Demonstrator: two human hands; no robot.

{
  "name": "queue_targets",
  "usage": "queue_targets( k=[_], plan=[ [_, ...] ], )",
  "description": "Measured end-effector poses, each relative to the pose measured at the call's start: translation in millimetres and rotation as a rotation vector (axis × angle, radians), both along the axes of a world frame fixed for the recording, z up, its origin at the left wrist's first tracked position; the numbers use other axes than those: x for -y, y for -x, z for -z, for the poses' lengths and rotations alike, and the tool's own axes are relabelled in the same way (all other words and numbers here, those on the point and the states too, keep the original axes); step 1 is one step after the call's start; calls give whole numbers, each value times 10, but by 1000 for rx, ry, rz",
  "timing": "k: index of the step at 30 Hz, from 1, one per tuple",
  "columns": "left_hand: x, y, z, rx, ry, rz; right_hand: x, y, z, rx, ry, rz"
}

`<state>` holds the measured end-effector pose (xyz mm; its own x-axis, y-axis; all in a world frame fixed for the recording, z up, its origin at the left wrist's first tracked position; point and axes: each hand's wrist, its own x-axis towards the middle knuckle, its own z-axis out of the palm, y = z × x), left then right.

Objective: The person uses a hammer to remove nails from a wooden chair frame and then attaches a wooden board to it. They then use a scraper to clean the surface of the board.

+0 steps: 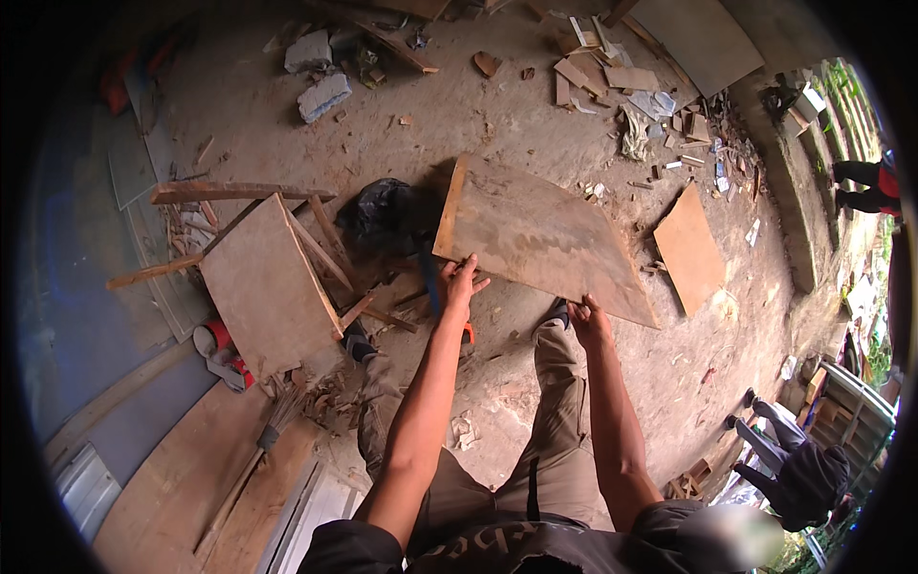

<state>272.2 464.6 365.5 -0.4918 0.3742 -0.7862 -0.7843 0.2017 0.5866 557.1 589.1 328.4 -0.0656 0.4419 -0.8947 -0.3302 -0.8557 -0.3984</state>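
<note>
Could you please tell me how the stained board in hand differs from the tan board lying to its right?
The stained board is greyish brown with dark smears; the tan board is more evenly coloured. The left hand and right hand grip the stained board's near edge; the tan board lies on the floor, untouched. The stained board looks larger in view than the tan board. Both are flat panels.

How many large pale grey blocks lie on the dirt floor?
2: one block toward the upper left, and a second block just below it in the picture. Others could be hidden under the debris.
</note>
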Motion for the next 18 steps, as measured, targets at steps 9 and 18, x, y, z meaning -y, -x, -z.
queue_targets(
  k=[9,18],
  plan=[
    [685,408,72,-13,-109,354,259,214,25,110,-148,80],
    [2256,833,595,-23,64,542,1107,336,581,372,-61,198]
  ],
)
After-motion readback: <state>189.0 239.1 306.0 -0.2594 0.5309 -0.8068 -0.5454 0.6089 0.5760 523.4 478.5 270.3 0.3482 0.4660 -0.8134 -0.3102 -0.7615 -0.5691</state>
